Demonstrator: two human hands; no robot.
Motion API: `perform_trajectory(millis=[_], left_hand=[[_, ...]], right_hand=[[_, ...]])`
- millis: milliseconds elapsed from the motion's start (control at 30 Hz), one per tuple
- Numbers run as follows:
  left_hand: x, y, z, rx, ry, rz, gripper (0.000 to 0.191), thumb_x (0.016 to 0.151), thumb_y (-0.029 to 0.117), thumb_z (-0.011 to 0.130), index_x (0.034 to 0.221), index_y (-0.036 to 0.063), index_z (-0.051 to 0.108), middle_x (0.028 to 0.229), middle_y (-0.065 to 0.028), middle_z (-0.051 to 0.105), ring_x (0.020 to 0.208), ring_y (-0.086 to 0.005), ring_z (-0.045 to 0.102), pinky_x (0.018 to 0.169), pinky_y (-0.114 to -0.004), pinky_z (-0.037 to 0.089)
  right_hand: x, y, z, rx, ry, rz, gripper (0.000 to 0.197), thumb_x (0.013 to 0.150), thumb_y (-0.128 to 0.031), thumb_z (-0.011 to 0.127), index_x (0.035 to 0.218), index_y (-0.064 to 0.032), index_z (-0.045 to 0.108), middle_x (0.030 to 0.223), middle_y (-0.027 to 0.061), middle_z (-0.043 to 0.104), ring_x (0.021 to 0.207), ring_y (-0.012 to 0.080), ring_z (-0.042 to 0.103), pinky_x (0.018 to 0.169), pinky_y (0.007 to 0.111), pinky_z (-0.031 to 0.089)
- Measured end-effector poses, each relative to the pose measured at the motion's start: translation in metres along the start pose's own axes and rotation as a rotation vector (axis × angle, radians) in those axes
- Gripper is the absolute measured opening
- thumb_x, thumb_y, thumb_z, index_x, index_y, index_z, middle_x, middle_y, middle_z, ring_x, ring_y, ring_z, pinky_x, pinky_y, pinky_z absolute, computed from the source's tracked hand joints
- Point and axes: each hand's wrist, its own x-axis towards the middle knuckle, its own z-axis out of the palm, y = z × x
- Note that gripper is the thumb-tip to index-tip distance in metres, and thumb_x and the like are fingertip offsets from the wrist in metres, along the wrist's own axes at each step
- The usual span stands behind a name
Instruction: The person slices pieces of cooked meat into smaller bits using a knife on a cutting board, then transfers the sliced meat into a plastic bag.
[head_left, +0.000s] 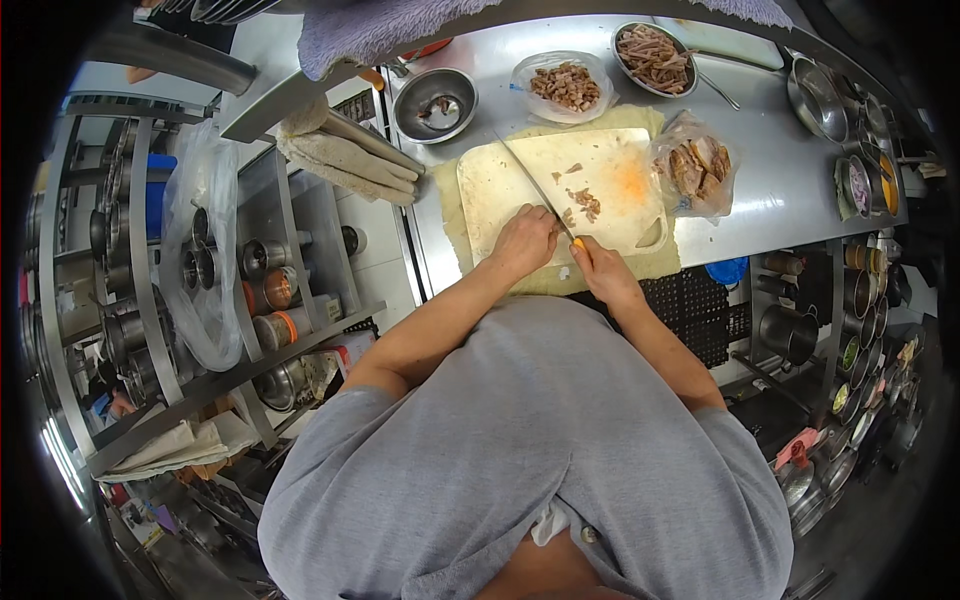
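Note:
My right hand (604, 271) grips the yellow handle of a long kitchen knife (531, 177), whose blade lies slantwise over a white plastic cutting board (495, 217). Close against the blade, my left hand (527, 238) rests on the board with curled fingers; whether it pins a piece of meat is hidden. Small chopped pieces of cooked meat (587, 205) are scattered just right of the blade. An orange stain marks the board's right part. Beneath the board spreads a yellowish cloth (667, 259). A plastic bag with larger chunks of cooked meat (696, 166) sits at the board's right edge.
Behind the board, a steel bowl with scraps (436, 106), a plastic bag of diced meat (565, 87) and a steel bowl of meat strips (654, 60) stand on the steel counter (757, 150). Towels (352, 154) hang at left. Metal shelving (146, 262) holds pots.

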Motion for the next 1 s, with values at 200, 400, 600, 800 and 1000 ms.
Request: perform_trajectory(millis=[200,400,600,800,1000], left_hand=[[0.003,0.000,0.002,0.060,-0.013,0.022,0.009,0.081,0.008,0.066,0.087,0.0012,0.066,0.091,-0.0144,0.065,0.093,-0.0318,0.060,0.083,-0.040,0.052],[-0.002,-0.002,0.004,0.028,0.037,0.012,0.015,0.077,0.007,0.070,0.091,0.0015,0.067,0.092,-0.0142,0.065,0.093,-0.0336,0.060,0.080,-0.042,0.053],[0.006,-0.003,0.002,0.052,-0.038,-0.034,0.011,0.080,0.010,0.067,0.086,0.0010,0.068,0.091,-0.0141,0.066,0.096,-0.0315,0.061,0.083,-0.041,0.053],[0.058,-0.029,0.010,-0.012,-0.002,-0.086,0.021,0.080,0.013,0.071,0.096,0.0010,0.071,0.103,-0.0157,0.068,0.104,-0.0360,0.062,0.085,-0.045,0.052],[0.106,-0.017,0.017,0.068,0.110,-0.005,0.014,0.084,0.013,0.067,0.091,0.0012,0.070,0.097,-0.0162,0.068,0.098,-0.0354,0.061,0.087,-0.044,0.052]], right_hand=[[0.030,-0.004,0.012,-0.022,0.060,-0.012,0.037,0.105,-0.035,0.048,0.119,-0.0022,0.059,0.081,0.0305,0.065,0.078,0.0486,0.064,0.069,0.053,0.049],[0.005,-0.012,-0.005,0.053,-0.032,0.040,0.035,0.104,-0.034,0.049,0.117,-0.0025,0.059,0.081,0.0302,0.065,0.077,0.0487,0.064,0.069,0.053,0.049],[0.019,0.003,0.011,0.023,0.052,-0.018,0.034,0.103,-0.034,0.051,0.119,-0.0053,0.060,0.081,0.0302,0.065,0.081,0.0494,0.064,0.071,0.055,0.049],[-0.015,0.006,-0.023,0.220,0.248,0.040,0.034,0.103,-0.033,0.052,0.121,-0.0056,0.060,0.078,0.0275,0.065,0.077,0.0465,0.065,0.068,0.049,0.049],[-0.026,0.009,-0.040,0.222,0.302,0.146,0.035,0.103,-0.033,0.053,0.122,-0.0050,0.060,0.076,0.0250,0.064,0.073,0.0415,0.067,0.067,0.046,0.049]])
